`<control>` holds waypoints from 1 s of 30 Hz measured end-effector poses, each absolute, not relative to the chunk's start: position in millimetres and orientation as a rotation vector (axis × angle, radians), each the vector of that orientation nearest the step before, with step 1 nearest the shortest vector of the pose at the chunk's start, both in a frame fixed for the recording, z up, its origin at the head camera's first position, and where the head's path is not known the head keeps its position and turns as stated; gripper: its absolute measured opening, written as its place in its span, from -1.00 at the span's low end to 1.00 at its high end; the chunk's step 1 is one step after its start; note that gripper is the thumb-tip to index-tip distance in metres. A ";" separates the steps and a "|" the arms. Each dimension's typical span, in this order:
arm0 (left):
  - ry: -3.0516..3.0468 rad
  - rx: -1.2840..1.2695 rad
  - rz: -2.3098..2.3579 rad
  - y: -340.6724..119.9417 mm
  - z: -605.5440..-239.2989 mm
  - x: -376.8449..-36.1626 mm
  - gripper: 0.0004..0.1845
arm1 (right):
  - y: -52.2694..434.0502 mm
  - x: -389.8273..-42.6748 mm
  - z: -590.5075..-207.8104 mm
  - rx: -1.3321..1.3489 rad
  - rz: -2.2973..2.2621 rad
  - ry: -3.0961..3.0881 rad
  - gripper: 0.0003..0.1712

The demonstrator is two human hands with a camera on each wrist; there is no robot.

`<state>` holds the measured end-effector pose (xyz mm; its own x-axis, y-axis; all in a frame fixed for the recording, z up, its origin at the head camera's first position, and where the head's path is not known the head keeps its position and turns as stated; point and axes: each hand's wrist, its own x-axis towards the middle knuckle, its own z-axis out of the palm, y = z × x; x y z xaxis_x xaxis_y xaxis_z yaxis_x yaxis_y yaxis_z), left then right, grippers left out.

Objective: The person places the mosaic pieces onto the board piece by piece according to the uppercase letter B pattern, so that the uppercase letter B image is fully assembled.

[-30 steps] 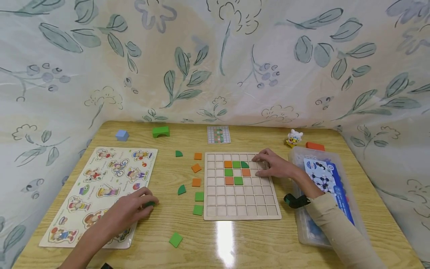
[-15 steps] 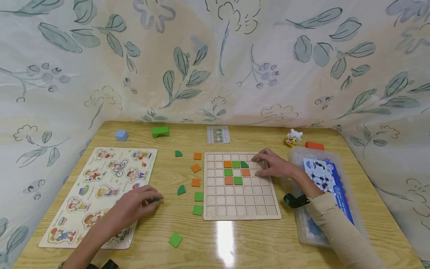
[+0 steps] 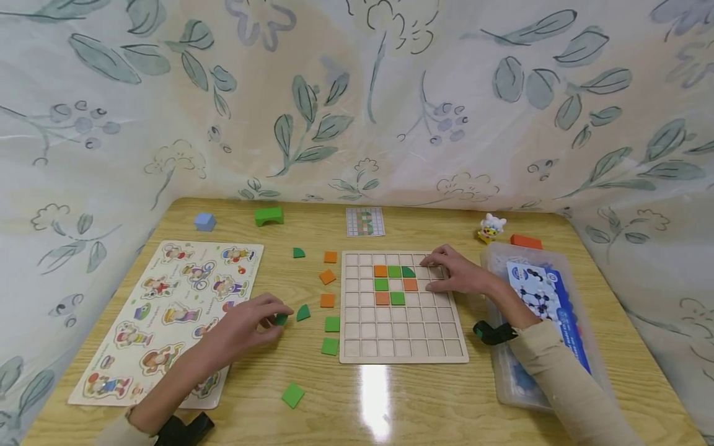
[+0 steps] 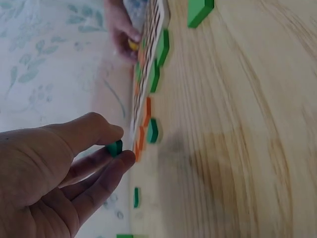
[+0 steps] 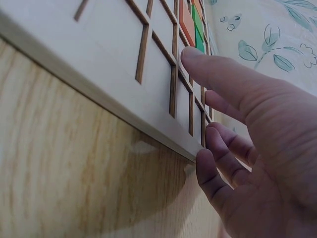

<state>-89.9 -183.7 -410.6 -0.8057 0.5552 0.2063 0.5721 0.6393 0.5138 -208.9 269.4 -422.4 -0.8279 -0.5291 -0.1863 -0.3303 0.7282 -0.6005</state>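
Observation:
My left hand point(image 3: 276, 317) pinches a small green piece point(image 4: 115, 148) between thumb and fingers, just above the table, left of a loose green quarter-round point(image 3: 303, 313). My right hand point(image 3: 437, 274) rests with straight fingers point(image 5: 223, 74) on the upper right of the wooden grid board point(image 3: 401, 347). Orange and green tiles point(image 3: 382, 284) fill several cells in the board's upper middle. More loose orange point(image 3: 326, 300) and green point(image 3: 332, 324) tiles lie on the table left of the board.
A picture puzzle board point(image 3: 167, 291) lies at the left. A pattern card point(image 3: 365, 221), a green arch block point(image 3: 269, 216), a blue block point(image 3: 204, 222) and a sheep toy point(image 3: 491, 227) stand at the back. A plastic box point(image 3: 504, 378) sits right, under my right forearm.
My left hand has moved right off the picture puzzle board towards the loose tiles, carrying the green piece. The right hand has stayed on the grid board.

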 end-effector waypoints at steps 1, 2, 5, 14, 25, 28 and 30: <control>-2.817 -0.988 -0.901 -180.5 -411.0 -90.7 -0.70 | 270.0 -209.0 -422.7 -0.668 -0.802 2.588 -0.43; -2.806 -1.011 -0.903 -176.9 -411.6 -91.8 -0.70 | 270.5 -209.0 -422.9 -0.667 -0.802 2.590 -0.43; -2.773 -1.075 -0.897 -165.9 -413.0 -95.1 -0.72 | 271.8 -208.6 -423.7 -0.664 -0.803 2.591 -0.43; -2.789 -1.164 -0.954 -139.8 -416.7 -97.5 -0.71 | 273.1 -206.5 -424.8 -0.657 -0.796 2.584 -0.43; -2.797 -1.255 -0.928 -116.7 -418.3 -104.4 -0.72 | 271.8 -208.4 -421.7 -0.665 -0.791 2.601 -0.43; -2.803 -1.349 -0.878 -102.1 -412.6 -110.7 -0.72 | 269.5 -209.4 -421.5 -0.674 -0.798 2.589 -0.42; -2.826 -1.411 -0.843 -87.7 -406.5 -115.7 -0.71 | 269.1 -209.7 -420.8 -0.668 -0.797 2.582 -0.41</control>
